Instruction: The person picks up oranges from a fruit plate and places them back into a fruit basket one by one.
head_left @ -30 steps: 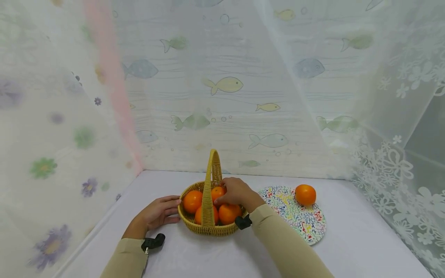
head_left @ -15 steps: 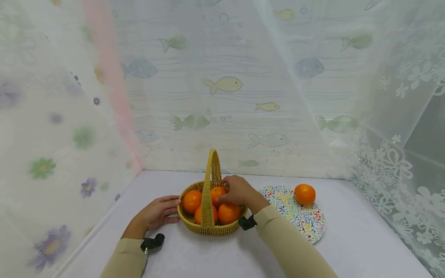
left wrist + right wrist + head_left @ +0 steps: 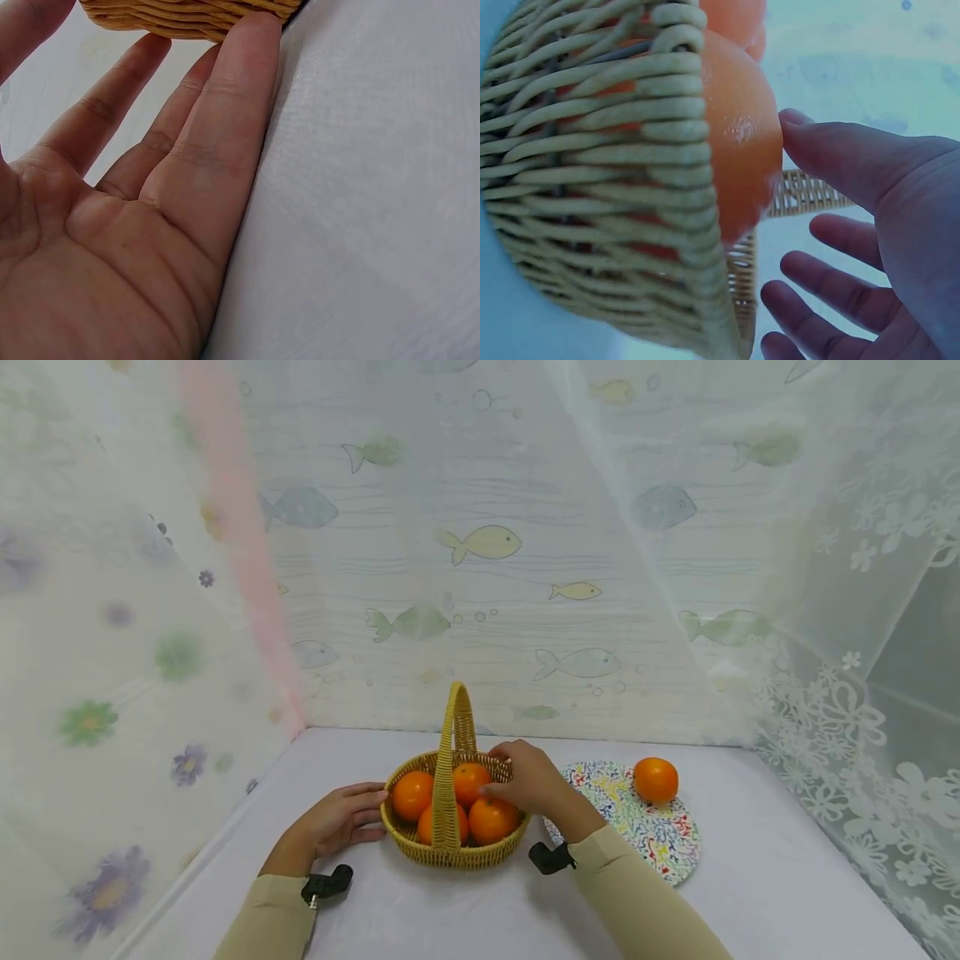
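Observation:
A yellow wicker basket with a tall arched handle stands on the table, several oranges in it. My left hand rests its outstretched fingertips against the basket's left side; in the left wrist view, fingers reach up to the woven wall. Over the basket's right rim, my right hand is spread beside the back orange and the front right orange. In the right wrist view, the thumb lies right by an orange, the other fingers apart from it, holding nothing.
Right of the basket lies a round plate with multicoloured speckles, one orange on its far right part. My right forearm crosses over the plate's near left part. A patterned curtain hangs behind the white table.
My right hand has drawn back a little to the right, its thumb and fingers moving away from the back orange, which stays in the basket. The left hand keeps its place.

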`<action>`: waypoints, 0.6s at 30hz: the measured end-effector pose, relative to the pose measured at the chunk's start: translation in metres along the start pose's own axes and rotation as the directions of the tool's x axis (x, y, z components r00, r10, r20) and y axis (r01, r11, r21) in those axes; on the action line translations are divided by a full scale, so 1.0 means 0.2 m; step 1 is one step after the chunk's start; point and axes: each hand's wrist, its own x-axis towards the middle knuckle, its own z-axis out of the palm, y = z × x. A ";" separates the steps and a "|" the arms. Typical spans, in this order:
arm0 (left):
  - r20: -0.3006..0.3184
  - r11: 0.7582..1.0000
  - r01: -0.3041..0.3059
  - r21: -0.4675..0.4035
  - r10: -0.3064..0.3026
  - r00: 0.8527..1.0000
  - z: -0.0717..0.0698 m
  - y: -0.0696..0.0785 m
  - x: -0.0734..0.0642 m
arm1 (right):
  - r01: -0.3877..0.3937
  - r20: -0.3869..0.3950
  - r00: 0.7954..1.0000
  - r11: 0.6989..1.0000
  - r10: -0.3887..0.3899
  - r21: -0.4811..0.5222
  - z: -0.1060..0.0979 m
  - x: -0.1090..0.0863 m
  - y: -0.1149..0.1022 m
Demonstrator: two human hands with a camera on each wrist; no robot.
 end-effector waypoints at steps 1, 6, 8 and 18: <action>-0.001 1.000 0.001 -0.001 -0.001 1.000 0.00 0.00 0.00 | 0.003 -0.006 1.000 1.000 -0.003 0.006 0.00 -0.01 0.01; 0.011 1.000 -0.008 -0.005 0.008 1.000 0.00 0.00 0.00 | -0.005 -0.037 0.999 0.999 0.006 0.041 -0.03 -0.08 0.03; 0.014 1.000 -0.010 -0.009 0.010 1.000 0.00 0.00 0.00 | -0.006 -0.050 0.999 0.999 0.009 0.045 -0.04 -0.11 0.04; 0.001 1.000 -0.005 -0.003 0.005 1.000 0.00 0.00 0.00 | 0.014 -0.138 0.990 0.999 -0.020 -0.046 -0.11 -0.24 0.08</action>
